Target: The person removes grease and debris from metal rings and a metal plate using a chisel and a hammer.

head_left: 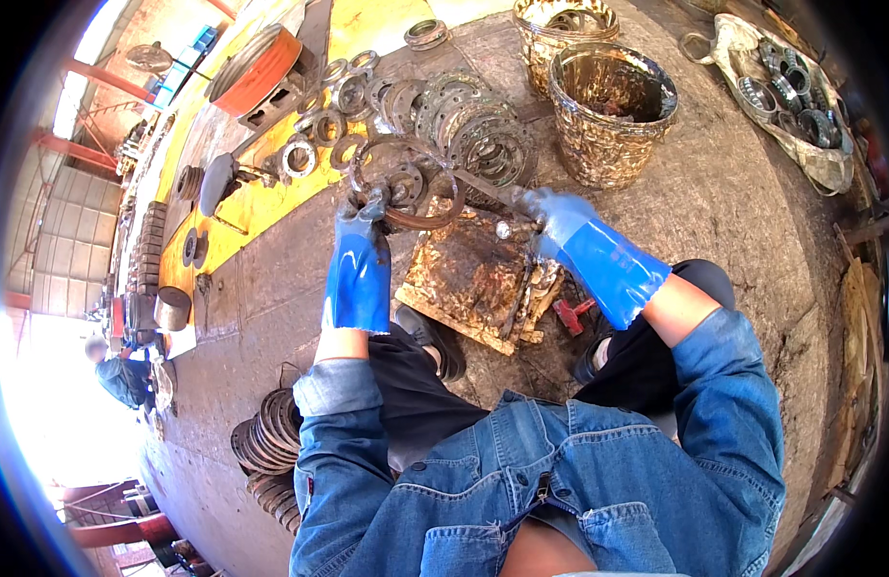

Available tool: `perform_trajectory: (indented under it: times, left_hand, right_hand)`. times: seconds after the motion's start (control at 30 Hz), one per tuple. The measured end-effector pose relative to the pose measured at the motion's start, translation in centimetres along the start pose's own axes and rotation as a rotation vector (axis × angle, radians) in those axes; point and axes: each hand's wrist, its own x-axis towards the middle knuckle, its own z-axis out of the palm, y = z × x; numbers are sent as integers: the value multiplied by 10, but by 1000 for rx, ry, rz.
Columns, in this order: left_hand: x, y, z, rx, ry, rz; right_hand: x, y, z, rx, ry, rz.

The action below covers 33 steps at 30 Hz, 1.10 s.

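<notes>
ring [427, 222] is gripped in left hand [364, 219], apparently steadied over grimy block [461, 274] for flat blade [481, 186] clamped in right hand [557, 213]; hands held apart.

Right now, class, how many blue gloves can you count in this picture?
2: one glove on the left hand, which holds a ring; another glove on the right hand. The distant person is too small to check.

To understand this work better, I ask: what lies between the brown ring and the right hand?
In the head view, a flat metal tool, held in the right hand, reaches toward the brown ring; whether they touch is unclear.
</notes>
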Motion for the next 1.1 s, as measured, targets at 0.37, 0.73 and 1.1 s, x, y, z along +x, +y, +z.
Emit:
perform_trajectory:
  times: [0.37,0.73,1.1]
  left_hand:
    - [5,7,-27,-15,-12,-158]
    - [-11,19,-39,-99,-75,-263]
    - [-22,28,-52,-131,-195,-408]
  right_hand:
    - [2,23,-12,-144,-13,-154]
    - [-5,30,-15,-190,-9,-189]
    - [-11,39,-9,-194,-27,-100]
